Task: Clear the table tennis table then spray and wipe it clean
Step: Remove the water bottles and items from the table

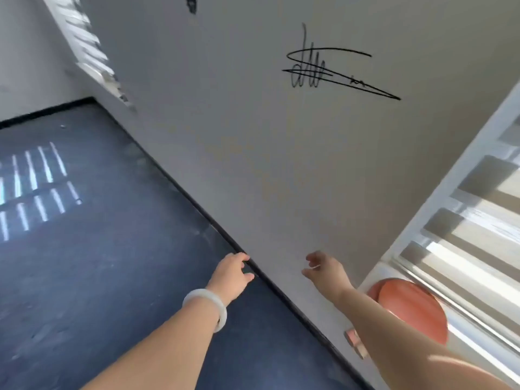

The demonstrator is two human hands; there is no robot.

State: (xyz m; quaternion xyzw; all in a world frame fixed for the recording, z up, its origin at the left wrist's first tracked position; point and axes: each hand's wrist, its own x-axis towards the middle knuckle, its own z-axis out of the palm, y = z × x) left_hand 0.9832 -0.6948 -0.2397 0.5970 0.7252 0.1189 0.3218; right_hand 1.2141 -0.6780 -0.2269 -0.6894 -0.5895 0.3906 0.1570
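Observation:
A table tennis paddle with an orange-red face [408, 308] lies on the white window sill [374, 280] at the lower right, its handle [356, 343] pointing towards me. My right forearm crosses in front of it. My right hand [323, 270] hovers in front of the grey wall, away from the paddle, with fingers loosely curled and nothing clearly in them. My left hand [232, 275], with a white bangle [206, 308] on its wrist, is stretched out with relaxed fingers near the black baseboard [197, 206]. The table tennis table is out of view.
The grey wall [225, 108] carries a black scrawled signature [323, 70]. Dark blue floor [98, 263] fills the left, with striped sunlight patches. A window with striped blinds [478, 220] runs along the right; another window [90, 52] sits at the upper left.

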